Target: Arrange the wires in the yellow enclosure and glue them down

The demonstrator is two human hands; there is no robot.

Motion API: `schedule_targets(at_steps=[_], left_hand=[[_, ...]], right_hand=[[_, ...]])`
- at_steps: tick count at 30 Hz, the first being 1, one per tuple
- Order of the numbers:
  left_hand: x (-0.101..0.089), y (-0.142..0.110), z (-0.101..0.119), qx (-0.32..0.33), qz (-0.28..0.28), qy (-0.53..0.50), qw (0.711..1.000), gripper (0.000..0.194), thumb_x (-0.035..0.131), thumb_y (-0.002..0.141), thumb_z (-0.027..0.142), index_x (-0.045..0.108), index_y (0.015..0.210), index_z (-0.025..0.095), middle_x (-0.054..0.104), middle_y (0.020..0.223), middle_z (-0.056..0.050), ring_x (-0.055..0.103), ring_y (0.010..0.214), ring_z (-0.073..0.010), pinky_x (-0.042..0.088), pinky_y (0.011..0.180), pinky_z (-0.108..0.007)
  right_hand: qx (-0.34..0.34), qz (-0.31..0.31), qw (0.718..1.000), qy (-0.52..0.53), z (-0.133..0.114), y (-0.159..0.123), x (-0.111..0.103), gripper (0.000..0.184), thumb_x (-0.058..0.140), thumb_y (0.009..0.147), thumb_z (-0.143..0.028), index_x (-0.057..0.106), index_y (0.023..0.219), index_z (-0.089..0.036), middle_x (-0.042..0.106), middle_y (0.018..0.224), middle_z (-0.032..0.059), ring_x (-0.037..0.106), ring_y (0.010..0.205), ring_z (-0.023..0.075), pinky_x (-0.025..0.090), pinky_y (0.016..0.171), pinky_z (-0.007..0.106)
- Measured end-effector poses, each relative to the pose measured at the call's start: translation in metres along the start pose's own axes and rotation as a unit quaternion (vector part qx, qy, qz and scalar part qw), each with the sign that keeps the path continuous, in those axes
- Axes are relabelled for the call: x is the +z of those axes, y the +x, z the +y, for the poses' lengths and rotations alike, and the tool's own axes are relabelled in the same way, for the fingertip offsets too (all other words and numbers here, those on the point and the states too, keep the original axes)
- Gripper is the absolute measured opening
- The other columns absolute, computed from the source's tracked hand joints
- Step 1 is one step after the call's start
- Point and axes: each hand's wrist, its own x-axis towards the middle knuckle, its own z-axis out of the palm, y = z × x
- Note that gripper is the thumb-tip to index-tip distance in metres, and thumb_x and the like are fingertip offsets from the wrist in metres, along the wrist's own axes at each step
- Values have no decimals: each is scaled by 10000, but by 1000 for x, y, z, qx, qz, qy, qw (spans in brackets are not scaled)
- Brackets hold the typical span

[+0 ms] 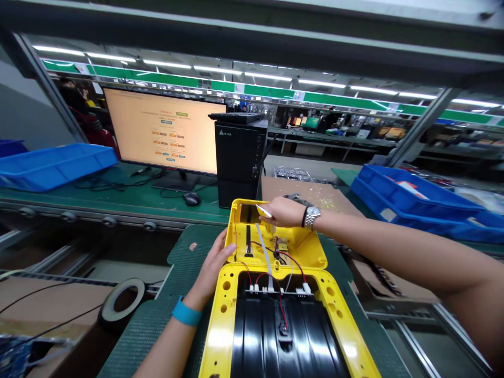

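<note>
An opened yellow plastic case lies before me on a green mat. Its near half holds a shiny black cover and a circuit board with white connectors. Red and black wires and a pale ribbon cable run into the far half. My left hand is closed on the left edge of that far half, thumb over the rim. At its far side, my right hand grips a slim white object, mostly hidden by the fingers.
Behind the case stand a monitor, a black computer tower and a mouse. Blue bins sit at right, another blue bin at left. A tape roll lies left of the mat.
</note>
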Motion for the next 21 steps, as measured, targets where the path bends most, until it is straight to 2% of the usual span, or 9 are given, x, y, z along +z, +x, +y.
schedule_targets(at_steps=[5, 11, 16, 21], left_hand=[[0, 0, -1, 2, 1, -7, 1000, 693, 694, 903, 423, 432, 1514, 228, 524, 1524, -105, 489, 1392, -382, 419, 1156, -508], [0, 0, 1, -2, 8, 2, 1000, 774, 706, 889, 439, 367, 1557, 245, 555, 1494, -104, 533, 1352, -379, 448, 1128, -507], [2, -1, 3, -5, 13, 19, 1000, 759, 719, 861, 476, 429, 1523, 243, 547, 1503, -106, 539, 1343, -396, 474, 1103, -515], [2, -1, 2, 0, 16, 14, 1000, 756, 721, 860, 455, 426, 1525, 249, 548, 1505, -92, 505, 1377, -388, 456, 1124, -506]], right_hand=[[9, -14, 1000, -2, -3, 3, -4, 197, 541, 966, -244, 654, 826, -164, 715, 742, 67, 533, 587, 151, 260, 562, 277], [8, -19, 1000, -2, -5, 4, -6, 188, 542, 973, -253, 665, 864, -160, 733, 784, 81, 565, 618, 160, 271, 573, 281], [5, -26, 1000, -8, -5, 4, -7, 175, 550, 964, -244, 672, 875, -154, 743, 811, 94, 589, 643, 171, 277, 582, 287], [-4, -51, 999, -18, -11, 11, -15, 139, 562, 929, -203, 684, 878, -160, 751, 820, 94, 615, 661, 180, 283, 579, 289]])
